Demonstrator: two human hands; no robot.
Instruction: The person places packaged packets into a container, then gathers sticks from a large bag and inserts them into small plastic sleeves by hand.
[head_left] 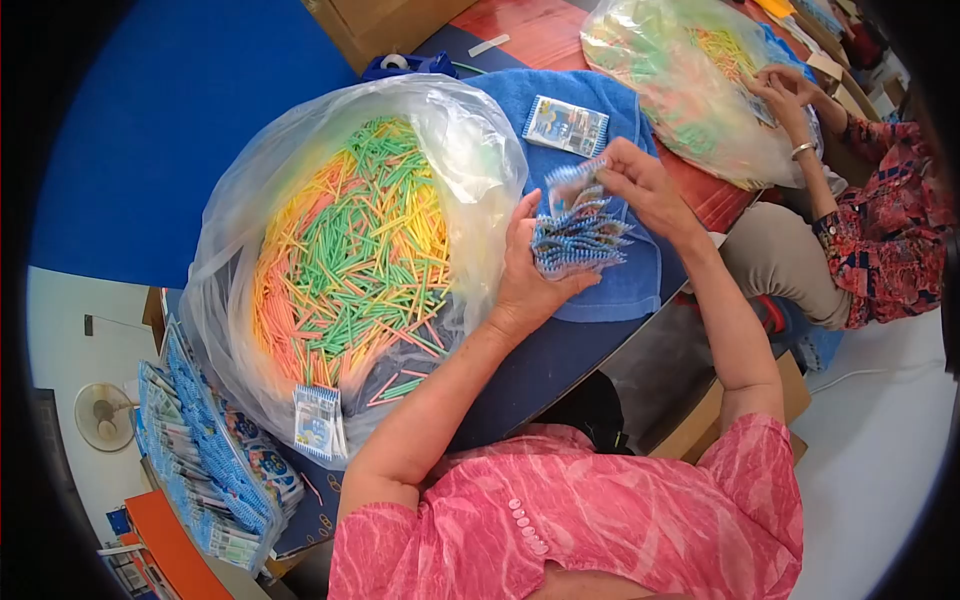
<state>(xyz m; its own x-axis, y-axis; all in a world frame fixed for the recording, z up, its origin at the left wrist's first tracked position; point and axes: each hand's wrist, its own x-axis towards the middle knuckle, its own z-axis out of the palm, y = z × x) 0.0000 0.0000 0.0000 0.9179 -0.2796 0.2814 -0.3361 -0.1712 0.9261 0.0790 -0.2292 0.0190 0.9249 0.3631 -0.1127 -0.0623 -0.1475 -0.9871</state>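
Observation:
My left hand (532, 272) is wrapped round a fanned bundle of small clear packets (580, 243) with blue-and-white striped edges. The fingers of my right hand (645, 188) pinch the top edge of one packet in that bundle. Just beyond, a stack of similar packets (566, 126) lies on a blue towel (610, 290). To the left of my hands is a large clear plastic bag (480, 150), opened wide and full of thin short sticks (350, 250) in green, yellow, orange and pink. More packets (318, 422) rest at the bag's near rim.
A blue tape dispenser (408, 65) and a cardboard box (385, 25) stand behind the bag. At left, a plastic bag (215, 450) holds many filled packets. Across the table, a co-worker's hands (785, 95) work beside another bag of sticks (690, 90).

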